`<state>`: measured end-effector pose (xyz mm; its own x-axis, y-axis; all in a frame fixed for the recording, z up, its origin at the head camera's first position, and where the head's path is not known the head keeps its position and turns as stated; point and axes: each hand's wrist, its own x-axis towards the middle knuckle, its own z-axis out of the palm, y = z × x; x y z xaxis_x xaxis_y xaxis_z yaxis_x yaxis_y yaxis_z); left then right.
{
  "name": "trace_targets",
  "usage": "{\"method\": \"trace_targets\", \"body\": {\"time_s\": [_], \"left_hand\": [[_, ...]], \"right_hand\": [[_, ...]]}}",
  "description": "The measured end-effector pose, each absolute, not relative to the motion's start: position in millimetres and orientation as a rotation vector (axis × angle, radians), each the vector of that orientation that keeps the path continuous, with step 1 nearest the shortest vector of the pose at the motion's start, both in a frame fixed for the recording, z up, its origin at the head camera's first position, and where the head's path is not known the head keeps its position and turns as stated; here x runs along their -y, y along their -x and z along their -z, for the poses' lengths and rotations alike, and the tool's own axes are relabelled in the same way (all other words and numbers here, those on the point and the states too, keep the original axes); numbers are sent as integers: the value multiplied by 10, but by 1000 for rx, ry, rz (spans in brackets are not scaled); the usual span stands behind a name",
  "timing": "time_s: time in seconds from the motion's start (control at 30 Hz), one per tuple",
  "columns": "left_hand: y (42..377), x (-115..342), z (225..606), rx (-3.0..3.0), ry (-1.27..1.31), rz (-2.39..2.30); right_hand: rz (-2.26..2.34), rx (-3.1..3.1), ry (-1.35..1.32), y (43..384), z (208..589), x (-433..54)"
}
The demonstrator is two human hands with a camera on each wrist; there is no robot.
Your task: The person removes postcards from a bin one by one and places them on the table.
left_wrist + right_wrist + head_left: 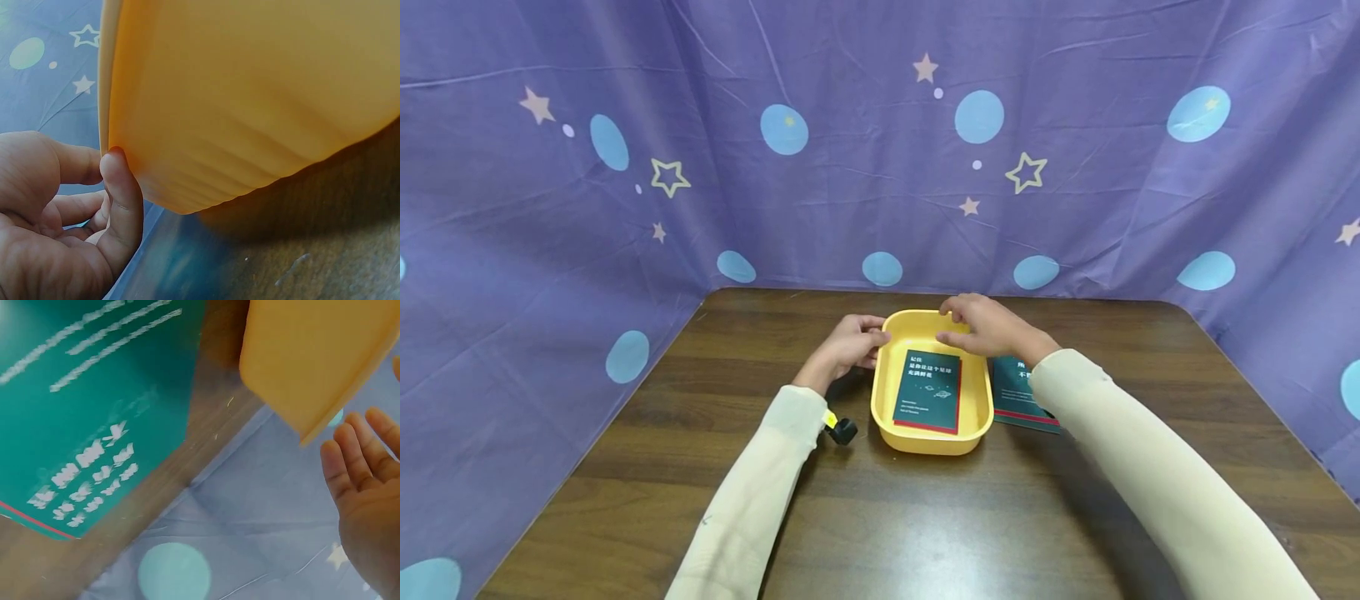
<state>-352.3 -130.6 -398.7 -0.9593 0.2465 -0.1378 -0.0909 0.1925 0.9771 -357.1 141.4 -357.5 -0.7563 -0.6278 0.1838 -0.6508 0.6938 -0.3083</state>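
A yellow plastic tray with raised walls stands on the table, and dark green cards with white print and red edges lie in it. At its left wall my left hand pinches the rim between thumb and fingers; the left wrist view shows the yellow wall close beside the fingertips. My right hand is over the far right corner of the tray, fingers parted and loosely bent, holding nothing. In the right wrist view its fingers are beside the tray's edge.
More green cards with a red edge lie right of the tray, partly under the right forearm. A black wrist camera is strapped at the left cuff. The brown wooden table meets a purple curtain at the back.
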Motion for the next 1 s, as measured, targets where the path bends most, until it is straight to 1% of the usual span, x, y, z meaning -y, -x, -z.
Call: {"method": "trace_targets", "body": {"time_s": [0.13, 0.33, 0.7, 1.0], "left_hand": [[3526, 1304, 3985, -2205, -154, -1834], [3527, 1306, 3982, -2196, -163, -1844], [3538, 1310, 3996, -2184, -159, -1843], [3546, 1308, 4001, -2178, -159, -1845]], "right_hand": [[-465, 2921, -1173, 3593, 3558, -1276], [-258, 3055, -1213, 3620, 3566, -1128], [-104, 3317, -1117, 3626, 3679, -988], [78, 3255, -1169, 3617, 3735, -932]]}}
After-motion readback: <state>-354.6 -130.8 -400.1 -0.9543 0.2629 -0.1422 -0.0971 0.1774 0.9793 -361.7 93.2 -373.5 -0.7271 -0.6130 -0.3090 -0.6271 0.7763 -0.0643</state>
